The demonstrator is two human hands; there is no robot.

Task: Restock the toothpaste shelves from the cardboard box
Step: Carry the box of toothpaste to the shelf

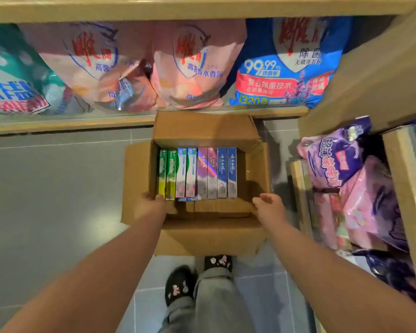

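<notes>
An open cardboard box stands on the grey floor below me, flaps spread. Inside, several toothpaste cartons stand side by side: green ones at the left, then pale blue, purple and dark blue ones. The right part of the box is bare. My left hand grips the box's near edge at the left corner, fingers curled over it beside the green cartons. My right hand holds the near edge at the right corner, its fingers curled against the cardboard.
A low wooden shelf beyond the box carries large detergent bags in teal, pink and blue. At the right, another shelf unit holds pink and purple soft packs. My feet in black slippers stand just behind the box.
</notes>
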